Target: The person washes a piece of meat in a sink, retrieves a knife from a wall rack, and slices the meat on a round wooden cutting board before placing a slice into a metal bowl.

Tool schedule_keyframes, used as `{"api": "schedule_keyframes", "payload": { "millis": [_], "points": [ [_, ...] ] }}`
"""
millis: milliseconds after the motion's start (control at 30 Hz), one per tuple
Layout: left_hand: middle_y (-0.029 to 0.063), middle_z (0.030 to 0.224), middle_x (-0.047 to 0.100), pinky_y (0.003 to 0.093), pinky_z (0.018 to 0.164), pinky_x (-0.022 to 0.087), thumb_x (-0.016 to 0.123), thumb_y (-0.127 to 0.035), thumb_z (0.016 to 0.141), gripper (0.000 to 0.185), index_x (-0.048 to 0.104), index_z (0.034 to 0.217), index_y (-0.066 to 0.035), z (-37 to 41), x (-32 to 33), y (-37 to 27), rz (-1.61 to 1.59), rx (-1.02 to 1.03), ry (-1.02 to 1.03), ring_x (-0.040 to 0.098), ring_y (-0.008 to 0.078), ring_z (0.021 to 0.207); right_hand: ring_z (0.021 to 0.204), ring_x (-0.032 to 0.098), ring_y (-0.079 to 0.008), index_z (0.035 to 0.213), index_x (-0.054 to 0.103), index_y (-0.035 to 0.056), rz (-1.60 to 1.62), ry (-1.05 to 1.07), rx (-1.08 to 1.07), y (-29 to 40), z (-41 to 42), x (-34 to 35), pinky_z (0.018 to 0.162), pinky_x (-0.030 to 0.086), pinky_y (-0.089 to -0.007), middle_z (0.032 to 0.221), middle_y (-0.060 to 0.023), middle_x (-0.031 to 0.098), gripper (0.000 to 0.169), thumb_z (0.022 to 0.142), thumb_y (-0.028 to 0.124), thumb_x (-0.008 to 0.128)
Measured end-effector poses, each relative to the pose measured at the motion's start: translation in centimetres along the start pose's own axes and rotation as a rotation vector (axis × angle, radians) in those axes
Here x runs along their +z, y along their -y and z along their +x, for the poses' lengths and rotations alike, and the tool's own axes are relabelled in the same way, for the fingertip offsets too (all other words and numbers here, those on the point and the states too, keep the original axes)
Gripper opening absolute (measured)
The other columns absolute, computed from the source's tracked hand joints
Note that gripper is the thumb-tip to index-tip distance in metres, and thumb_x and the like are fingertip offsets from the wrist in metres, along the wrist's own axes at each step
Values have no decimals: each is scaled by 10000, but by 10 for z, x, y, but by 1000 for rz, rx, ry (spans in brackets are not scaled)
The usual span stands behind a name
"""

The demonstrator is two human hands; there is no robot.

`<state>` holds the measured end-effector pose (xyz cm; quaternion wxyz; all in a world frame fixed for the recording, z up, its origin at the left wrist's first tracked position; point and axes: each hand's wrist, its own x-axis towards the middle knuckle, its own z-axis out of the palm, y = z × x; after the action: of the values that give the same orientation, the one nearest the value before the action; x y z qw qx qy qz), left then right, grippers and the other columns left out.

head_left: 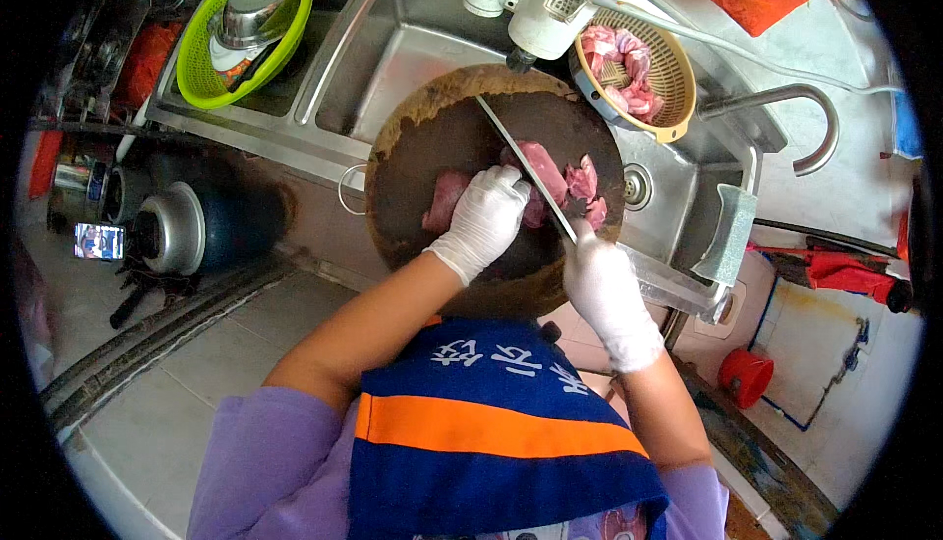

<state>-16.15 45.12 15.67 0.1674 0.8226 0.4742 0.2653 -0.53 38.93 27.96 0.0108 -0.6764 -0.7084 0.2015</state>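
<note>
A round, dark wooden chopping block (420,135) rests over the sink. My right hand (608,293), in a white glove, grips the handle of a kitchen knife (532,173), whose blade lies diagonally over a piece of raw meat (544,164). My left hand (488,217), also gloved, presses with bent fingers on the meat beside the blade; whether it grips it is hidden. Another raw meat piece (446,200) shows left of that hand. Smaller raw meat pieces (582,178) lie right of the blade.
A tan plastic colander (681,91) with raw meat stands behind right, near a curved faucet (829,124). A green plastic basket (193,72) holding a metal bowl (254,10) is at the back left. A white water filter (560,6) overhangs the sink; a cloth (726,234) hangs over its right edge.
</note>
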Motion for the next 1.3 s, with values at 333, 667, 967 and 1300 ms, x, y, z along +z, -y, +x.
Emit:
{"api": "schedule_keyframes", "payload": {
  "millis": [333,667,967,1300],
  "points": [
    [142,821,605,431,732,502,577,-121,803,117,626,737,-38,6,-10,0,75,-2,20,609,320,803,727,643,-459,994,589,-37,120,2,38,2,30,0,667,524,-515,728,-302,621,224,915,172,564],
    [172,854,601,441,791,496,612,-141,825,131,612,779,-19,11,-10,5,44,-95,56,602,352,825,619,630,-423,998,630,11,139,64,215,-54,-127,-5,572,508,-513,631,-238,609,166,910,145,587],
    [112,848,593,427,774,473,611,-130,833,79,596,816,-54,17,-65,-1,-126,320,384,598,327,840,560,608,-429,1058,606,-5,512,-106,391,-49,-153,-10,478,451,-459,600,-245,572,174,920,101,600],
    [125,893,558,405,838,448,613,-81,836,83,551,802,-38,23,-86,-5,-319,248,511,560,335,937,615,623,-414,1096,619,55,321,-133,186,-48,-122,-5,562,501,-485,645,-225,608,208,910,143,593]
  ]
}}
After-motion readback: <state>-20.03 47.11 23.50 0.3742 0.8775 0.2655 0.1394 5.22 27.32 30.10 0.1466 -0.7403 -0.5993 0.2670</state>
